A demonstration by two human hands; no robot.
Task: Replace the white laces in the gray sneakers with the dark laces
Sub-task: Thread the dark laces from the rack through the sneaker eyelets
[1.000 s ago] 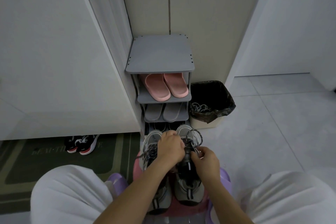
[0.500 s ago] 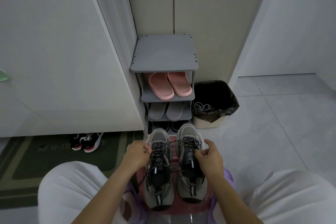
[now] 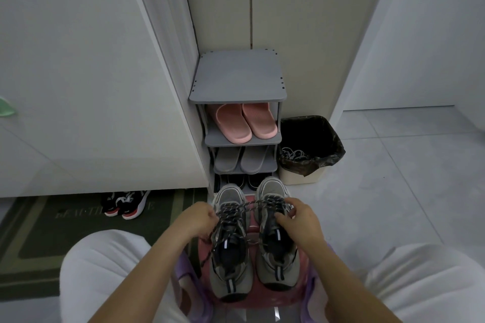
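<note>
Over the stool (image 3: 265, 301), our left hand (image 3: 200, 220) and right hand (image 3: 301, 220) have parted, both gripping lace (image 3: 252, 203) taut; relacing nears completion.

Between the fingers of the left hand (image 3: 198, 220) and right hand (image 3: 299, 220): dark laces (image 3: 231, 220), blackish, flecked white. Under the fingers: gray sneakers (image 3: 229, 198), dark tongues, white tab stripe; pink stool (image 3: 252, 228). Beyond the fingertips: gray rack (image 3: 236, 78), pink slippers (image 3: 236, 126), gray slippers (image 3: 244, 160). Right of the fingers: black liner (image 3: 309, 134), cream bin (image 3: 301, 178). Left of the fingers: green mat (image 3: 65, 231), paler border stripes; black-red-white trainers (image 3: 126, 204).
</note>
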